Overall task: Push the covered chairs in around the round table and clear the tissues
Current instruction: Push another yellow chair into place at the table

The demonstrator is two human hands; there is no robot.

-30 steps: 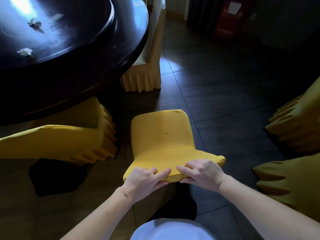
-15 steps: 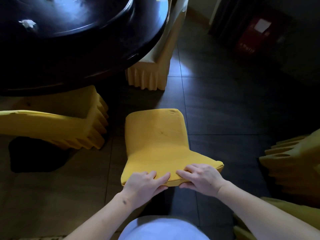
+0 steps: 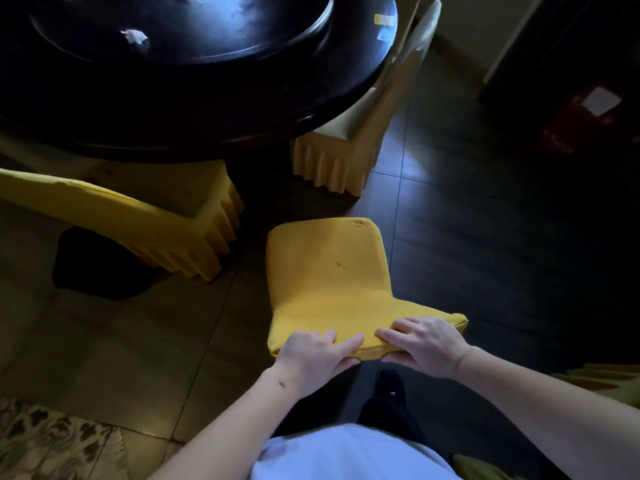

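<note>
A yellow covered chair (image 3: 329,271) stands in front of me on the dark floor, its seat pointing toward the round dark table (image 3: 207,109). My left hand (image 3: 311,355) and my right hand (image 3: 426,344) grip the top edge of its backrest side by side, fingers over the front and thumbs behind. A crumpled white tissue (image 3: 135,37) lies on the table's raised turntable. A small yellow and white item (image 3: 383,25) lies near the table's right rim.
A second yellow covered chair (image 3: 145,216) is tucked under the table at the left. A pale covered chair (image 3: 349,150) sits at the table's right side. More yellow fabric (image 3: 595,379) shows at the right edge. A patterned carpet (image 3: 45,445) lies bottom left.
The view has swung right and up, bringing more of the table top and the tissue into sight. The chair and both hands on it keep the same grip and have shifted closer to the table.
</note>
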